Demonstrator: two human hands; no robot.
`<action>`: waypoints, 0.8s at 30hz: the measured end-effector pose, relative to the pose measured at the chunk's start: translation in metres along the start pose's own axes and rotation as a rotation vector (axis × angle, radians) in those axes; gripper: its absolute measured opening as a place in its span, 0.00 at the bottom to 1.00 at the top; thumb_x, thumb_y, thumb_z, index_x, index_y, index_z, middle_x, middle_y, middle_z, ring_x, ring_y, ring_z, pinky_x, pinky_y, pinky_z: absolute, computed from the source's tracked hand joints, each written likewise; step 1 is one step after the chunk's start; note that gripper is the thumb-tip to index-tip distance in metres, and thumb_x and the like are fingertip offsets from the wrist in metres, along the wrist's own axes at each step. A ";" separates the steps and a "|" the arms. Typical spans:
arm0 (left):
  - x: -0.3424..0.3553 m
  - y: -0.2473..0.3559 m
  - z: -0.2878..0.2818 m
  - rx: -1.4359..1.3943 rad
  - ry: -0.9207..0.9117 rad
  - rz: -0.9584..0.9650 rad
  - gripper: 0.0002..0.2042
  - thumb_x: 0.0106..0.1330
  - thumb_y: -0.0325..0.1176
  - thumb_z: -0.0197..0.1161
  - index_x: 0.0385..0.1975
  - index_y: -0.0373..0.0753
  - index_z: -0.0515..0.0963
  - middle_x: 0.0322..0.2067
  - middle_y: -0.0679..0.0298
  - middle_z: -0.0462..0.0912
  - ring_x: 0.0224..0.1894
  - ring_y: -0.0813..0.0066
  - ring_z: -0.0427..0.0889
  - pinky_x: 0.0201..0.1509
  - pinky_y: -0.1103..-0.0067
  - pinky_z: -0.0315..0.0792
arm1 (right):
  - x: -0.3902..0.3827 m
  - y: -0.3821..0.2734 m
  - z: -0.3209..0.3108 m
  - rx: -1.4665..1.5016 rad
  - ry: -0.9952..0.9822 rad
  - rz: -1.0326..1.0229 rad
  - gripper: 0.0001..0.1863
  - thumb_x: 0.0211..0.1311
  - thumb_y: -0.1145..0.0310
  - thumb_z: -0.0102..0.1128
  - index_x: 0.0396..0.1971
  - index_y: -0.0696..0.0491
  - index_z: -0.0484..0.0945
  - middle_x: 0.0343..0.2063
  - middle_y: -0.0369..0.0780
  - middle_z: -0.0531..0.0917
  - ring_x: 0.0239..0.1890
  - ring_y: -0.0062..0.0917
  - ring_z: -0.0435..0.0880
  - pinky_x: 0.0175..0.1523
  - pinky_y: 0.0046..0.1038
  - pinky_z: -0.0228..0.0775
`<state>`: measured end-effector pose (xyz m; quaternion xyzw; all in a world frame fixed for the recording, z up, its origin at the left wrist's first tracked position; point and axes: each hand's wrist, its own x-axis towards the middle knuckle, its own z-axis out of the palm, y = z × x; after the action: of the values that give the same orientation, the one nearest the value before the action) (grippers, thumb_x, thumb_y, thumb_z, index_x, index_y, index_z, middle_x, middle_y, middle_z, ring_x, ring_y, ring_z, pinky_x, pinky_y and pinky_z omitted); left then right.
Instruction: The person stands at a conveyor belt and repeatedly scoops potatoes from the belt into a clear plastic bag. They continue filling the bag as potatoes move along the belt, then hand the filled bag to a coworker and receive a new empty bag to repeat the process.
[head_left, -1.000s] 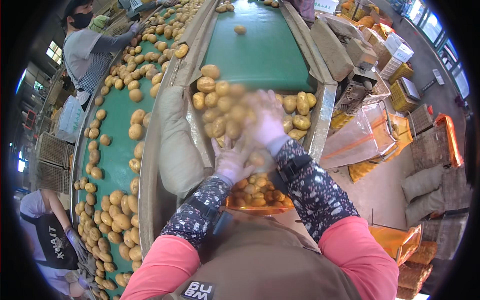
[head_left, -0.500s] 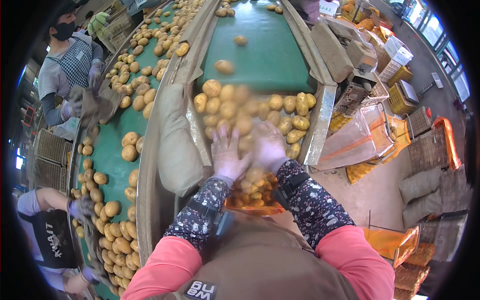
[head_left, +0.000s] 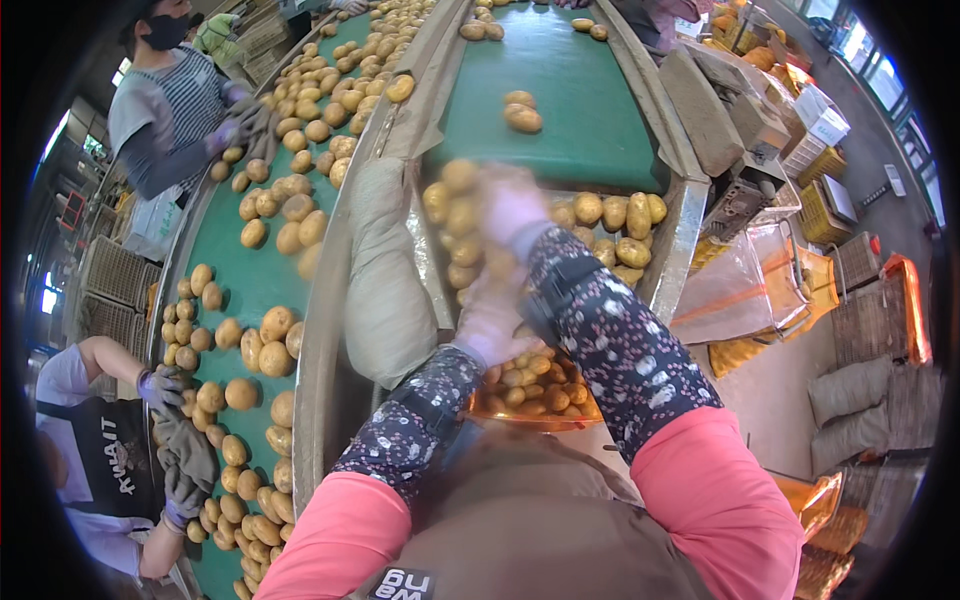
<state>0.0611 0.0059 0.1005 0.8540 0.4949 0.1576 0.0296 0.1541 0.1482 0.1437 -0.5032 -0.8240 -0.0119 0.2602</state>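
Observation:
My right hand [head_left: 510, 205], in a pale glove, is blurred over the heap of yellow potatoes [head_left: 600, 225] piled at the near end of the green belt [head_left: 560, 100]. Closer to me, my left hand [head_left: 488, 322], also gloved, sits at the rim of an orange mesh bag [head_left: 530, 415] filled with small potatoes, touching the top ones. Motion blur hides the fingers of both hands. Two loose potatoes [head_left: 520, 112] lie further up the belt.
A beige sack [head_left: 385, 290] lies on the divider to my left. Beyond it a second green belt [head_left: 240, 290] carries many potatoes, with a masked person [head_left: 170, 110] and another gloved person [head_left: 110, 450] beside it. Clear bags [head_left: 745, 290], crates and sacks [head_left: 850, 400] stand at right.
My right hand has gone up from the bag into the potato heap. My left hand has drawn back toward the bag. The loose potatoes rode nearer on the belt.

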 end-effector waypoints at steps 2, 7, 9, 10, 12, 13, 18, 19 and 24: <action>0.001 0.007 0.002 -0.053 -0.355 -0.054 0.33 0.60 0.61 0.64 0.60 0.46 0.76 0.60 0.52 0.75 0.64 0.46 0.70 0.71 0.54 0.59 | 0.009 0.000 0.001 -0.075 -0.165 0.100 0.19 0.59 0.67 0.59 0.51 0.50 0.81 0.50 0.43 0.83 0.55 0.37 0.81 0.55 0.37 0.76; -0.005 0.010 -0.004 -0.145 -0.645 -0.016 0.33 0.62 0.61 0.62 0.63 0.48 0.74 0.67 0.55 0.69 0.70 0.50 0.64 0.73 0.56 0.59 | 0.012 -0.005 -0.007 -0.110 -0.426 0.246 0.16 0.60 0.66 0.60 0.47 0.51 0.84 0.49 0.43 0.83 0.52 0.35 0.84 0.53 0.35 0.78; -0.007 0.004 -0.009 0.006 -0.569 0.107 0.32 0.61 0.61 0.63 0.61 0.49 0.76 0.68 0.55 0.68 0.72 0.49 0.60 0.74 0.56 0.58 | 0.011 -0.013 -0.010 -0.128 -0.503 0.241 0.15 0.59 0.65 0.61 0.46 0.49 0.85 0.47 0.44 0.84 0.49 0.36 0.86 0.52 0.37 0.79; -0.006 0.001 -0.010 0.076 -0.573 0.136 0.31 0.61 0.62 0.63 0.60 0.50 0.78 0.69 0.55 0.67 0.73 0.49 0.58 0.74 0.56 0.57 | 0.009 -0.016 -0.011 -0.141 -0.558 0.209 0.16 0.59 0.64 0.61 0.47 0.48 0.85 0.47 0.44 0.84 0.49 0.37 0.86 0.52 0.38 0.79; -0.006 -0.005 -0.009 0.104 -0.500 0.234 0.29 0.60 0.62 0.63 0.56 0.51 0.82 0.70 0.57 0.66 0.75 0.48 0.54 0.76 0.54 0.55 | 0.000 -0.018 -0.014 -0.039 -0.678 0.147 0.21 0.59 0.67 0.64 0.54 0.51 0.80 0.46 0.46 0.84 0.47 0.39 0.88 0.51 0.39 0.80; -0.005 -0.007 -0.007 0.119 -0.490 0.273 0.28 0.59 0.62 0.63 0.54 0.51 0.83 0.70 0.58 0.66 0.76 0.48 0.53 0.76 0.54 0.54 | -0.009 -0.015 -0.016 0.169 -0.614 0.248 0.23 0.58 0.69 0.64 0.55 0.52 0.78 0.46 0.47 0.84 0.46 0.40 0.88 0.52 0.38 0.81; -0.009 -0.016 0.013 0.069 -0.267 0.374 0.32 0.57 0.60 0.66 0.62 0.56 0.77 0.71 0.63 0.63 0.75 0.49 0.53 0.78 0.43 0.39 | -0.054 0.011 -0.028 1.063 -0.208 0.432 0.31 0.56 0.85 0.63 0.61 0.57 0.70 0.53 0.45 0.78 0.50 0.32 0.83 0.53 0.29 0.81; -0.007 -0.016 0.017 0.104 -0.152 0.331 0.35 0.58 0.62 0.64 0.64 0.55 0.73 0.72 0.59 0.59 0.76 0.45 0.50 0.76 0.40 0.36 | -0.058 0.015 -0.031 1.180 -0.090 0.376 0.32 0.55 0.86 0.62 0.62 0.57 0.70 0.55 0.44 0.77 0.52 0.29 0.81 0.52 0.28 0.80; 0.007 -0.004 0.025 0.161 -0.170 -0.150 0.45 0.55 0.66 0.65 0.72 0.55 0.61 0.75 0.46 0.48 0.77 0.36 0.39 0.71 0.30 0.32 | -0.078 0.029 -0.042 1.395 -0.134 0.429 0.27 0.55 0.85 0.65 0.58 0.58 0.74 0.52 0.39 0.79 0.48 0.21 0.80 0.49 0.23 0.78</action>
<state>0.0681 0.0166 0.0779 0.8246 0.5639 0.0420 0.0144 0.2236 0.0865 0.1392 -0.3706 -0.5375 0.5975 0.4656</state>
